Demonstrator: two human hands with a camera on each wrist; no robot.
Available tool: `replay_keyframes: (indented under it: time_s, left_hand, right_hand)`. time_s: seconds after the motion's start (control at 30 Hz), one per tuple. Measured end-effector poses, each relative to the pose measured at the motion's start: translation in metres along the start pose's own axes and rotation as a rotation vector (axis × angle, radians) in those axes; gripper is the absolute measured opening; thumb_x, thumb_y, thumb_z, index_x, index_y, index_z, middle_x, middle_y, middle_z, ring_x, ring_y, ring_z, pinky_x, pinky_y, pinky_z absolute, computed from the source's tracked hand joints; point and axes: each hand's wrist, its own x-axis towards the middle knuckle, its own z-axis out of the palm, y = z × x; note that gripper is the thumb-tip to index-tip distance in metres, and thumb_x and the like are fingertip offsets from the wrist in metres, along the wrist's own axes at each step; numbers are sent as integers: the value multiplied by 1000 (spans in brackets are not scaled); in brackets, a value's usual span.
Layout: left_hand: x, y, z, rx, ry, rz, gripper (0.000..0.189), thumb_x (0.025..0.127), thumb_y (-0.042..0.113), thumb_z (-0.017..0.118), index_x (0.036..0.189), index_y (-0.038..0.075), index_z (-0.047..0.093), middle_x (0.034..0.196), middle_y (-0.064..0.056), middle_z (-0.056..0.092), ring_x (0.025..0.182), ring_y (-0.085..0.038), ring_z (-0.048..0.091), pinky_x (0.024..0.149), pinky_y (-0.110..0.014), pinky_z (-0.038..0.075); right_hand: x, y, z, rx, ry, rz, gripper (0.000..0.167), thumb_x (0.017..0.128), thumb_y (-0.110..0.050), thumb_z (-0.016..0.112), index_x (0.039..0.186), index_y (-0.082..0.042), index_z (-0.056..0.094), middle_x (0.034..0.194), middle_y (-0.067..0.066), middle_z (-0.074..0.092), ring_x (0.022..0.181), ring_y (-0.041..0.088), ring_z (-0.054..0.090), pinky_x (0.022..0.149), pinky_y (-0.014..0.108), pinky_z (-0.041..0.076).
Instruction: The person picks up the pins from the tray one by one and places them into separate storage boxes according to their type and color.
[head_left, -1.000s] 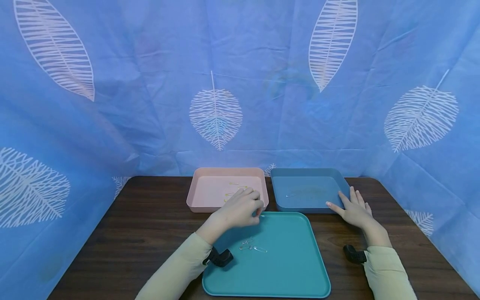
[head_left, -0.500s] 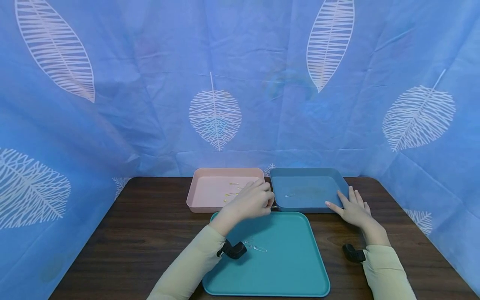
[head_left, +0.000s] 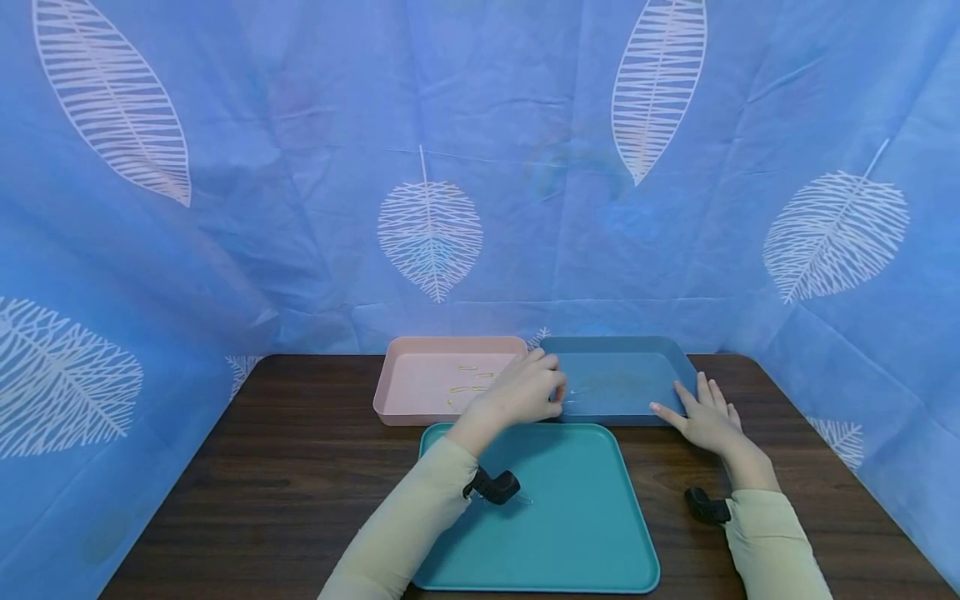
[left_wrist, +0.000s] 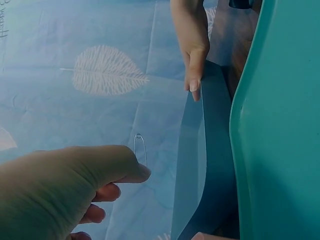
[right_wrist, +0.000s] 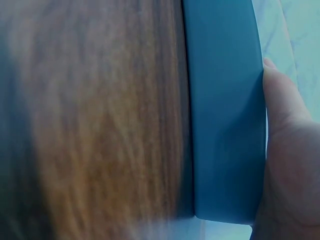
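My left hand (head_left: 519, 393) is at the near left corner of the blue tray (head_left: 622, 420). Between its thumb and finger it pinches a silver safety pin (left_wrist: 145, 148), whose coiled end points away from the thumb in the left wrist view. One more silver safety pin (head_left: 579, 391) lies inside the blue tray. My right hand (head_left: 708, 421) rests on the tray's near right corner with fingers spread, its thumb (right_wrist: 280, 95) along the rim in the right wrist view. Several yellow safety pins (head_left: 468, 389) lie in the pink tray (head_left: 412, 419).
A larger teal tray (head_left: 570, 533) sits in front, close to both small trays. On it a silver safety pin (head_left: 523, 500) shows, partly behind the left wrist camera (head_left: 495, 486). A dark wooden table (head_left: 262, 483) carries everything, with a blue leaf-print cloth (head_left: 525, 233) behind.
My left hand has moved right from the front of the pink tray to the blue tray, carrying the silver safety pin. The right hand stays at the blue tray's corner.
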Motion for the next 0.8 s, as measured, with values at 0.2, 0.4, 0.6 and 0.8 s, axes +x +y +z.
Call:
replay_keyframes:
  time_s: [0.2,0.4,0.6,0.8]
  left_hand:
    - [11,1,7,-20,-28,-22,9,91,31,65,82,31,64,88,9,52,80,-13,36,73,-26,31]
    - [22,4,13,-48,-52,-61,7,90,31,64,83,30,65,89,10,52,81,-13,37,73,-26,32]
    - [30,7,21,-62,-57,-93,9,91,32,64,82,30,65,89,9,52,80,-13,37,71,-25,29]
    - [35,10,30,-103,-64,-141,13,92,32,63,80,31,62,89,9,50,81,-12,36,70,-25,27]
  right_hand:
    - [1,1,0,0,-2,8,98,93,-66,46,151,8,19,155,38,-13,142,57,-11,106,78,-2]
    - [2,3,2,-5,-2,10,98,92,-66,46,152,7,18,155,38,-13,142,57,-11,105,78,-2]
    - [3,5,3,-4,1,12,98,92,-66,46,152,7,18,155,38,-13,142,57,-11,105,78,-2]
    - [3,4,2,-7,-3,3,97,93,-65,46,153,5,17,155,37,-13,142,57,-12,105,78,-3]
